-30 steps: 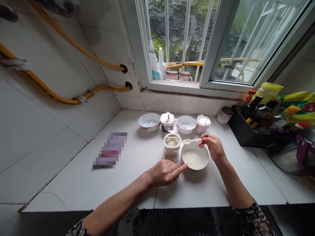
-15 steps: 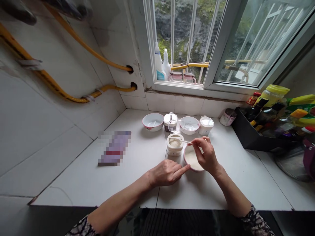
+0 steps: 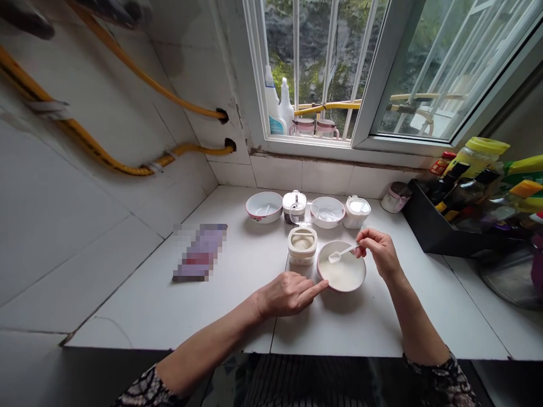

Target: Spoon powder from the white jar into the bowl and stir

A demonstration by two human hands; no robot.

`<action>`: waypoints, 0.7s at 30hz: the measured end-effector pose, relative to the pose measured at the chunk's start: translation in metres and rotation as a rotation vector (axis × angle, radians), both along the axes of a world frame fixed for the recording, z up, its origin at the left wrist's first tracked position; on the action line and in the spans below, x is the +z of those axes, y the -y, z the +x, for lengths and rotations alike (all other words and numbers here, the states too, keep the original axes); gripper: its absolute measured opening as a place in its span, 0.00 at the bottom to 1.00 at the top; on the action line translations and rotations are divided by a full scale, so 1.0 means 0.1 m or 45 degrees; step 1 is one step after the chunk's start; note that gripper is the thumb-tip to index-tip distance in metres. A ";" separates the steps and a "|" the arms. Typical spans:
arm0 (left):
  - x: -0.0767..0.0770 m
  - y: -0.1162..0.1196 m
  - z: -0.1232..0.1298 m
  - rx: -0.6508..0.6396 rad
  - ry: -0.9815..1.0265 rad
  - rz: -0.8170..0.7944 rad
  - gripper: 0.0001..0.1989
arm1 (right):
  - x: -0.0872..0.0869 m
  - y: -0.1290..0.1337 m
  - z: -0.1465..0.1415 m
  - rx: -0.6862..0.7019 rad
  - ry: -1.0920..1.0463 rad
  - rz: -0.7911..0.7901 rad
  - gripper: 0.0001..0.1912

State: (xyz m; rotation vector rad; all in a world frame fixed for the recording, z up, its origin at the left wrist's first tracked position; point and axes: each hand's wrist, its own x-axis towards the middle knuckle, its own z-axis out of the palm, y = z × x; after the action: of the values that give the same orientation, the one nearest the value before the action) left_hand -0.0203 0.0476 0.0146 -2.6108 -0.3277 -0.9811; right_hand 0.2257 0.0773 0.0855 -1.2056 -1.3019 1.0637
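Note:
My right hand [image 3: 378, 252] pinches the handle of a small white spoon [image 3: 339, 254], whose scoop hangs over a pink-rimmed bowl [image 3: 321, 277]. Inside the bowl lies a whitish, pale content [image 3: 345, 274]. My left hand [image 3: 285, 295] rests at the bowl's left side, its index finger stretched out to touch the rim and the other fingers curled; it holds nothing I can see. Just left of the bowl stands an uncovered cream seasoning jar [image 3: 302, 257] with pale granules inside. Its clear lid [image 3: 300, 213] appears tipped up behind it.
Behind stand a flowered bowl [image 3: 263, 207], a jar with dark contents [image 3: 294, 207], another white bowl [image 3: 327, 212] and a white jar [image 3: 357, 212]. A blurred purple packet [image 3: 199, 252] lies left. A black bin [image 3: 428, 226] of bottles stands right, near a glass lid [image 3: 509, 277].
My right hand has moved right, bringing the spoon from over the seasoning jar to over the bowl. My left hand stays at the bowl's rim.

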 end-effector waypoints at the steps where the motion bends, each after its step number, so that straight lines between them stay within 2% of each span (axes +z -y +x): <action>1: 0.00 0.00 0.00 0.000 -0.003 -0.006 0.20 | 0.00 0.01 0.00 0.012 0.043 -0.007 0.03; 12: 0.02 0.00 -0.01 -0.007 -0.040 -0.019 0.21 | -0.09 0.07 -0.13 0.146 0.402 0.001 0.05; 16: 0.01 0.00 -0.01 -0.007 -0.044 -0.029 0.22 | -0.12 0.06 -0.12 0.184 0.382 -0.025 0.05; 21: 0.00 0.00 -0.01 -0.012 -0.043 -0.022 0.22 | -0.12 0.05 -0.14 0.190 0.229 -0.097 0.04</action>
State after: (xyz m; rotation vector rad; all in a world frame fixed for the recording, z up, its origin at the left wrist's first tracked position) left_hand -0.0216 0.0476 0.0145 -2.6435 -0.3175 -0.9396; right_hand 0.2113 0.0725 0.0732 -1.3012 -1.5214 1.1410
